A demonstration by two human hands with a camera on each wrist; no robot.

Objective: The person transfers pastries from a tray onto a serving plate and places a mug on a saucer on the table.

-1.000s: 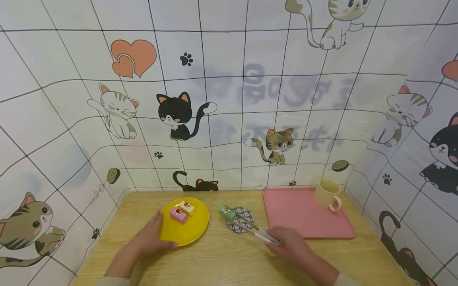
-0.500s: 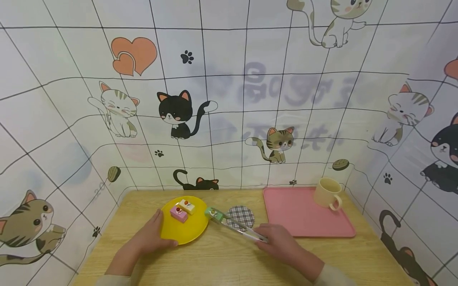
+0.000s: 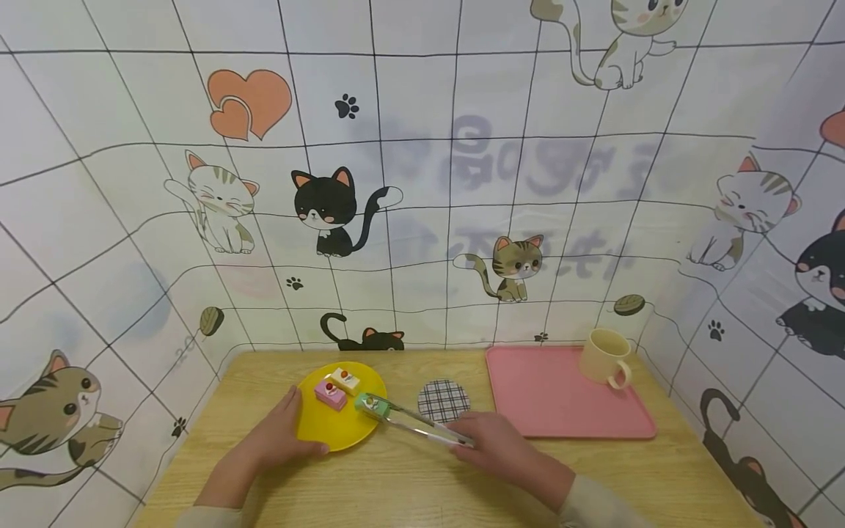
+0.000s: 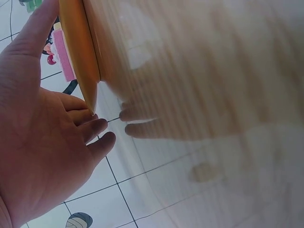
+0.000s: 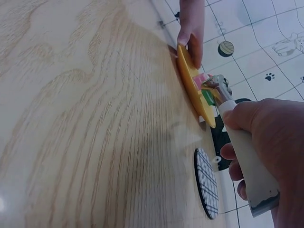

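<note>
The left hand (image 3: 280, 436) holds the left rim of a yellow plate (image 3: 333, 434), its thumb along the near edge and its fingers at the far side. On the plate sit a pink toy cake piece (image 3: 330, 396) and a cream one (image 3: 346, 380), each with a red topping. The right hand (image 3: 491, 447) grips metal tongs (image 3: 422, 427) with a pale handle, seen closely in the right wrist view. Between the tongs' tips is a green toy cake piece (image 3: 370, 402), over the plate's right part. Whether it touches the plate, I cannot tell.
A round checked coaster (image 3: 444, 400) lies right of the plate on the wooden table (image 3: 409, 491). Farther right is a pink tray (image 3: 554, 403) with a cream mug (image 3: 602, 358) at its back right. A cat-patterned sheet (image 3: 409, 95) surrounds the table.
The right hand has moved left with the tongs, carrying the green cake piece from over the coaster's left edge to over the plate. The left hand has stayed on the rim.
</note>
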